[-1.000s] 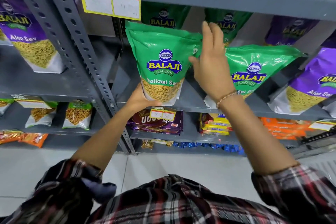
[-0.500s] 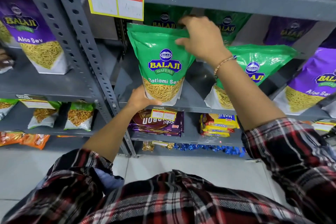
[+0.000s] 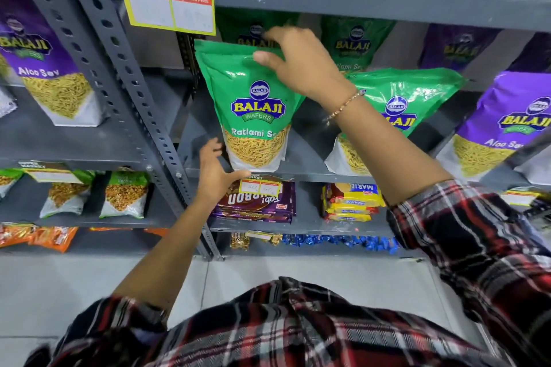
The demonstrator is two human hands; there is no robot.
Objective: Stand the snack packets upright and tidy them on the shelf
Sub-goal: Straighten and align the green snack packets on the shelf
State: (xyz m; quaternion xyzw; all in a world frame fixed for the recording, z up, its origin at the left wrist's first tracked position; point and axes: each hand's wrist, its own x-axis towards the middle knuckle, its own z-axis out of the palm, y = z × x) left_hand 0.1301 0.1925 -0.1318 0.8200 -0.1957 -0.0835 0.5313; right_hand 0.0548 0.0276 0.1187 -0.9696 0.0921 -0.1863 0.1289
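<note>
A green Balaji Ratlami Sev packet (image 3: 253, 110) stands upright at the front left of the grey shelf (image 3: 301, 171). My right hand (image 3: 301, 65) pinches its top edge, thumb in front and fingers behind. My left hand (image 3: 216, 173) hovers just left of the packet's base, fingers spread, holding nothing. To the right a second green packet (image 3: 399, 110) leans to the right, partly behind my right forearm. Two more green packets (image 3: 354, 42) stand in shadow at the back of the shelf.
Purple Aloo Sev packets stand at the right (image 3: 507, 128) and in the left bay (image 3: 44, 68). A slotted grey upright (image 3: 131, 77) divides the bays. A yellow price card (image 3: 170, 0) hangs from the shelf above. Biscuit packs (image 3: 348, 199) lie on the shelf below.
My left hand has come off the packet's bottom corner and opened beside it. My right hand keeps hold of the packet's top.
</note>
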